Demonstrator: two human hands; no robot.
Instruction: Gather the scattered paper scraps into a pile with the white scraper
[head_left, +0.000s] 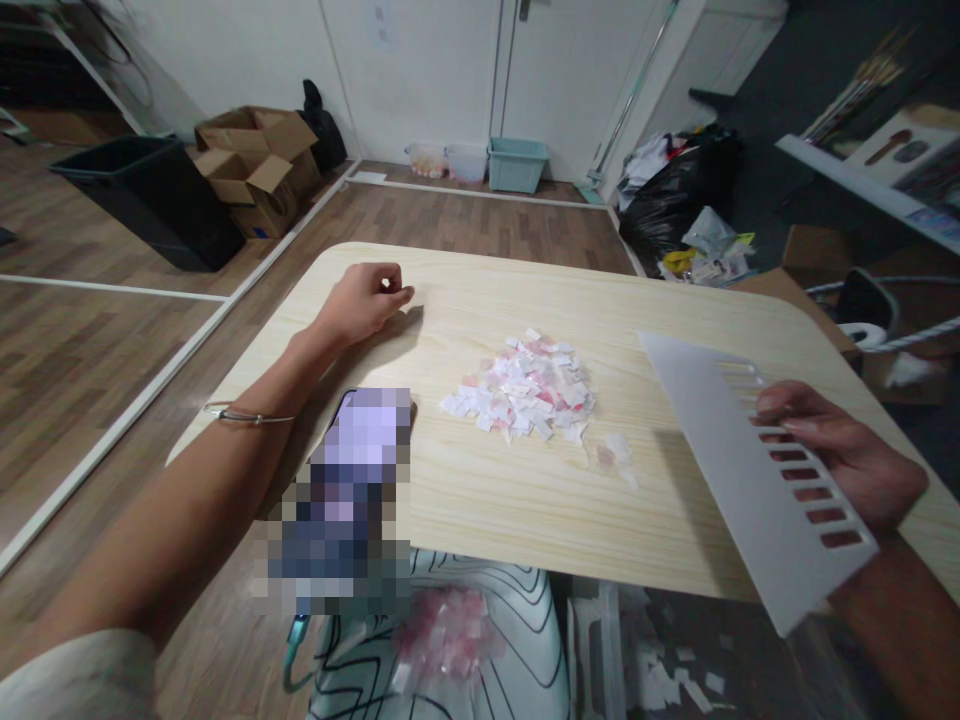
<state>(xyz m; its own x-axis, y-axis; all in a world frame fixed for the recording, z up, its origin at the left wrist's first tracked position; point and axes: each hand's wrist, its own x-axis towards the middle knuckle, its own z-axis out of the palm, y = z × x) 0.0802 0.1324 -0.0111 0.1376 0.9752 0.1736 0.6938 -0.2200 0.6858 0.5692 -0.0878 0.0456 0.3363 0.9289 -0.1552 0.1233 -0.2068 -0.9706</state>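
Seated at a pale wooden table (487, 500), we have a heap of paper scraps (525, 385) in the middle and a white plastic sheet (720, 450) in our right hand (855, 465).

At the left, our left hand (367, 300) rests on the tabletop with its fingers curled together in a loose fist (whether a scrap sits inside, we cannot tell). A thin bracelet (247, 413) circles that wrist, and a phone (352, 480) lies by the forearm at the near edge. In the middle lies the heap of white and pink scraps, with a few strays just to its right. We judge them very light, limp and quick to scatter. At the right, our right hand is clamped on the sheet's slotted edge, holding it tilted above the table, apart from the heap. The sheet looks thin, light, fairly stiff and smooth, best gripped by that slotted edge.
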